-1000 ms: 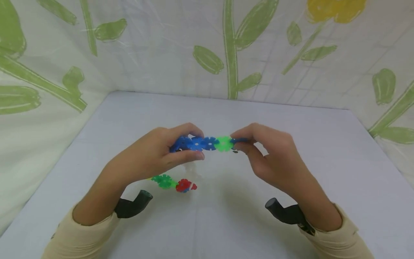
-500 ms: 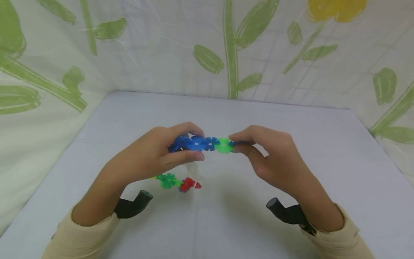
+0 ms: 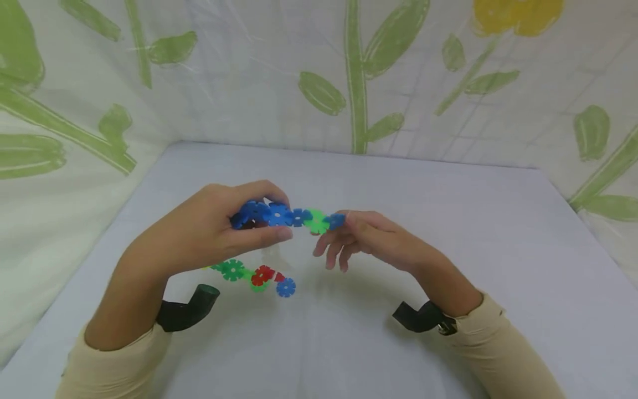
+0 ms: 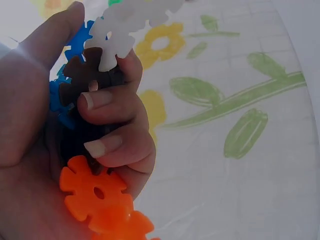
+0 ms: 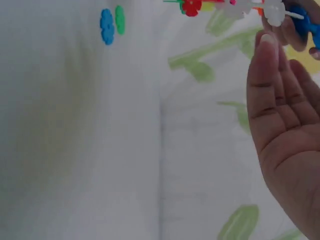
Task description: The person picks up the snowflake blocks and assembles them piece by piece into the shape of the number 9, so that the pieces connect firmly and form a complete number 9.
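My left hand (image 3: 199,233) grips a long chain of interlocking plastic flower discs. Its blue discs (image 3: 277,214) run between thumb and fingers to a bright green disc (image 3: 317,221) and a blue end disc (image 3: 335,221). In the left wrist view, fingers curl over a brown disc (image 4: 92,77), with white discs (image 4: 117,30) above and orange discs (image 4: 97,192) below. My right hand (image 3: 379,235) is at the chain's blue end, thumb beside it, other fingers loosely extended. Whether the thumb touches the disc is unclear. Red (image 3: 262,275) and green discs (image 3: 232,270) show lower down.
A loose blue disc (image 3: 286,287) lies on the white table (image 3: 448,249). Another green disc (image 5: 120,19) lies beside it in the right wrist view. White sheets painted with green stems and leaves (image 3: 355,83) stand around the table.
Left hand and chain have moved left. My right hand has turned, its pinch on the blue end has loosened and its fingers now hang lower. The loose blue disc has come into plain view.
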The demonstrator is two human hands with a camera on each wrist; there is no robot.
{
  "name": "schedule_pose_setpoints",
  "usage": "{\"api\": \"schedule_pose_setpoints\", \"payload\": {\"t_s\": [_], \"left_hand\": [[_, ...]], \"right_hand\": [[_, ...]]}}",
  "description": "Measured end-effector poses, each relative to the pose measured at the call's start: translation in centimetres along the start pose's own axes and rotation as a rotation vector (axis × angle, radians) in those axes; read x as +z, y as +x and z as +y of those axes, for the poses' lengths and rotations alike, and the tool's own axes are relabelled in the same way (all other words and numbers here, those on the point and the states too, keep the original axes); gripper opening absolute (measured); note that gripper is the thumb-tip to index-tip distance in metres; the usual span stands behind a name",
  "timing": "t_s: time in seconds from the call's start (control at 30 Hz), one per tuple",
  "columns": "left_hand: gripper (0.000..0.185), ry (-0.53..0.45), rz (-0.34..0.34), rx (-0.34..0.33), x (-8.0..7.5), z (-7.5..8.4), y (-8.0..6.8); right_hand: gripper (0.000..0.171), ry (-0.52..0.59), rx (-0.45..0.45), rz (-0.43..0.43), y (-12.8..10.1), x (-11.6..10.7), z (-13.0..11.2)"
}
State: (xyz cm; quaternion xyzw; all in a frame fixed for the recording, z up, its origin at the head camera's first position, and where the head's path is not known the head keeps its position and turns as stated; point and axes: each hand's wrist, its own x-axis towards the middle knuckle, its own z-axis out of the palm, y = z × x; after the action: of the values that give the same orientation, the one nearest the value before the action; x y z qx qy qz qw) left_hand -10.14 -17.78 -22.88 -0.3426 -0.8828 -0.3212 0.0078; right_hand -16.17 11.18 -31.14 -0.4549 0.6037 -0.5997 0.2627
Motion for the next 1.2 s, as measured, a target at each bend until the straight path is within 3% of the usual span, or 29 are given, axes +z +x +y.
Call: {"api": "schedule_pose_setpoints", "payload": {"t_s": [0.1, 0.17, 0.23, 0.3, 0.37, 0.43, 0.5, 0.6, 0.67, 0.73, 0.83, 0.97, 1.1, 1.2], "left_hand": [[0.021, 0.003, 0.025, 0.027, -0.2, -0.3, 0.0], [0.022, -0.008, 0.019, 0.045, -0.2, -0.4, 0.0], [0.022, -0.017, 0.000, 0.052, -0.1, -0.4, 0.1], [0.023, -0.028, -0.025, 0.049, 0.0, -0.3, 0.2], [0.024, -0.030, -0.056, 0.029, 0.1, -0.1, 0.1], [0.026, -0.028, -0.075, 0.015, 0.1, 0.0, 0.1], [0.026, -0.032, -0.090, 0.008, 0.1, 0.1, 0.1], [0.027, -0.021, -0.093, 0.009, 0.1, 0.2, 0.1], [0.026, -0.013, -0.091, 0.010, 0.1, 0.2, 0.1], [0.026, -0.007, -0.086, 0.008, 0.1, 0.3, 0.1], [0.027, -0.004, -0.081, 0.015, 0.2, 0.3, 0.1], [0.027, 0.007, -0.073, 0.027, 0.2, 0.3, 0.0], [0.027, 0.007, -0.059, 0.028, 0.0, 0.2, -0.2], [0.026, -0.032, -0.061, 0.044, 0.0, 0.4, -0.2]], "right_hand": [[0.062, 0.097, -0.005, -0.004, 0.7, 0.3, 0.7], [0.052, 0.038, 0.053, 0.026, 1.5, 0.8, 1.2], [0.039, -0.100, 0.192, 0.044, 2.7, 1.7, 1.8], [0.026, -0.339, 0.320, 0.021, 4.1, 3.0, 2.4], [0.026, -0.588, 0.412, -0.051, 5.6, 4.8, 3.0], [0.021, -0.745, 0.421, -0.108, 7.0, 6.6, 3.5], [0.018, -0.891, 0.335, -0.157, 8.0, 7.9, 3.8], [0.010, -0.935, 0.201, -0.175, 8.5, 8.7, 4.1], [0.013, -0.934, 0.163, -0.153, 8.4, 8.8, 4.3], [0.018, -0.869, 0.212, -0.115, 8.2, 8.7, 4.4], [0.033, -0.828, 0.387, -0.056, 7.6, 8.6, 4.3], [0.041, -0.926, 0.583, -0.016, 6.9, 8.7, 3.6], [0.024, -0.972, 0.615, 0.006, 5.0, 7.7, 2.3], [0.014, -0.854, 0.490, 0.083, 2.5, 5.5, 1.0]]}}
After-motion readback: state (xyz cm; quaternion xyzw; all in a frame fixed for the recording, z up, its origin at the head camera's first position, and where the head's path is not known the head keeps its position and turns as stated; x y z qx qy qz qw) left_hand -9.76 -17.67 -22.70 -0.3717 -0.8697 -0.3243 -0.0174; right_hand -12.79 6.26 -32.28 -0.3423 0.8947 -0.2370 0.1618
